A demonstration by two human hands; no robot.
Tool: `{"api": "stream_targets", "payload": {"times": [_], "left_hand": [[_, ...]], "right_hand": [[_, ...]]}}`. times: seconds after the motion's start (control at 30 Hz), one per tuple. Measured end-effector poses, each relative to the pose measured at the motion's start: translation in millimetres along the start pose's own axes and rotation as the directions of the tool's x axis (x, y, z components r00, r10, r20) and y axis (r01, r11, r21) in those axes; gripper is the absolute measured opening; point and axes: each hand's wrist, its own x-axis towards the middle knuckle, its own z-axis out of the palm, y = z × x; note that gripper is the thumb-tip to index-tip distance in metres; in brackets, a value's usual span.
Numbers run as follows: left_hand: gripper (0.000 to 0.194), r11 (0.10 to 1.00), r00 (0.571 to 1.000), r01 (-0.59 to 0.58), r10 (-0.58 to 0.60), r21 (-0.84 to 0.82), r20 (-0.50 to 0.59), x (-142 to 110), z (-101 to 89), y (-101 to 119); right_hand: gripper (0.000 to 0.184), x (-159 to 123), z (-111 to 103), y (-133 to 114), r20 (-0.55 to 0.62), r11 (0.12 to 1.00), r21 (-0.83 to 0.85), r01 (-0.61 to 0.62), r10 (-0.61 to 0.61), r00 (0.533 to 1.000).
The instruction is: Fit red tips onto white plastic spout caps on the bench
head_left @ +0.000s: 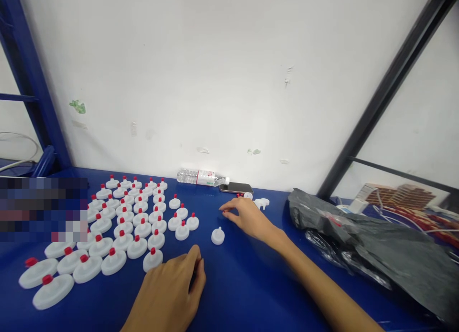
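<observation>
My right hand (247, 217) reaches over the blue table (233, 284), thumb and forefinger pinched on a small red cap (224, 211). A white round lid with a bare nozzle (217, 236) lies just left of that hand, between my two hands. My left hand (168, 291) is closed at the front, knuckles up, near a red-tipped white lid (153, 260); anything inside its curled fingers is hidden. Many white lids with red caps (122, 241) stand nozzle-up across the left side. Behind my right hand, several white lids (264, 202) and red caps (239, 195) are partly covered.
A clear plastic bottle (202, 177) lies along the wall beside a dark phone (235, 187). A grey plastic bag (380, 246) spreads over the right side. Blue metal posts (39, 79) rise at the left, and a dark slanted post (380, 93) at the right.
</observation>
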Motion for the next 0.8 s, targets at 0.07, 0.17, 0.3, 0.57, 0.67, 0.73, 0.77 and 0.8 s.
{"api": "stream_targets", "payload": {"times": [0.07,0.17,0.3,0.57,0.67,0.73,0.77,0.8], "left_hand": [[0.032,1.0,1.0,-0.007,0.007,0.001,-0.009,0,0.7,0],[0.032,1.0,1.0,-0.021,0.021,-0.001,-0.023,1,2.2,-1],[0.031,1.0,1.0,-0.019,0.019,-0.007,-0.02,1,2.4,0],[0.031,1.0,1.0,-0.007,0.007,-0.001,0.011,0,-2.5,3],[0.032,1.0,1.0,-0.021,0.021,-0.01,-0.015,0,-1.5,1],[0.033,1.0,0.999,-0.014,0.013,-0.026,-0.031,-1,-0.9,1],[0.033,0.999,0.999,-0.005,0.003,-0.048,-0.043,-1,-0.7,0],[0.033,0.997,0.998,0.003,-0.008,-0.077,-0.063,-1,-0.4,0]], "right_hand": [[0.019,0,-5,-1,-0.003,0.976,0.219,0.015,-0.014,1.0],[0.013,-2,-15,-3,0.025,0.839,0.544,0.026,-0.047,0.999],[0.02,-5,-22,-9,0.133,0.743,0.668,-0.024,-0.088,0.987],[0.019,-8,-15,-14,0.223,0.738,0.673,-0.046,-0.142,0.964],[0.023,-7,-18,-13,0.219,0.699,0.711,-0.076,-0.117,0.969],[0.027,-7,-21,-14,0.211,0.666,0.74,-0.095,-0.095,0.973],[0.029,-7,-22,-16,0.208,0.644,0.758,-0.105,-0.087,0.974],[0.03,-8,-23,-18,0.206,0.619,0.777,-0.112,-0.081,0.975]]}}
